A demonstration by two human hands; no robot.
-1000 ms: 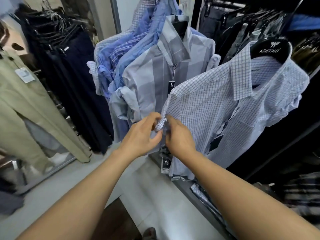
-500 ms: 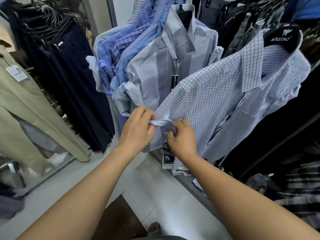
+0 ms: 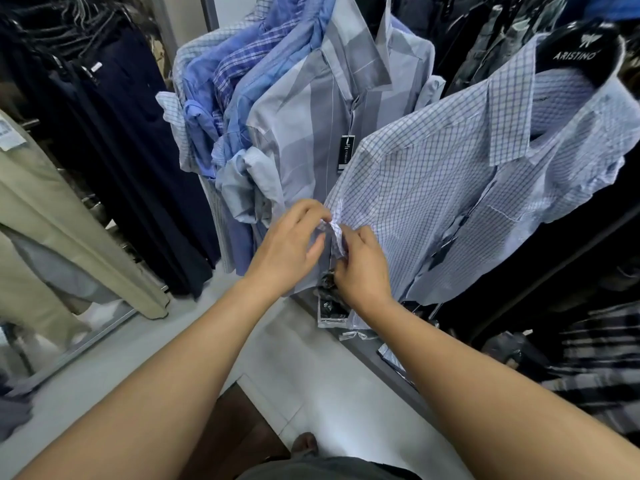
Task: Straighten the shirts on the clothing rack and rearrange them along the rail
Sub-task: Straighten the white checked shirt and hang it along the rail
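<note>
A white shirt with a fine blue check [image 3: 450,188] hangs at the front of the rack on a black hanger [image 3: 578,50]. Its sleeve cuff [image 3: 334,233] is bunched between my two hands. My left hand [image 3: 287,247] pinches the cuff from the left, and my right hand [image 3: 360,268] pinches it from the right and below. Behind it hangs a grey striped shirt [image 3: 311,133] with a black tag [image 3: 346,152], then several blue and checked shirts [image 3: 221,84]. The rail itself is hidden by the clothes.
Dark trousers [image 3: 121,150] hang on a rack at the left, with beige trousers [image 3: 45,216] nearer the left edge. Dark garments [image 3: 485,36] fill the back right. Packaged items [image 3: 332,310] lie on a low shelf under the shirts. Pale floor [image 3: 311,393] lies below.
The cuff has been folded tighter between my hands, which stay close together at the sleeve end. The view has dipped and come closer to the checked shirt.
</note>
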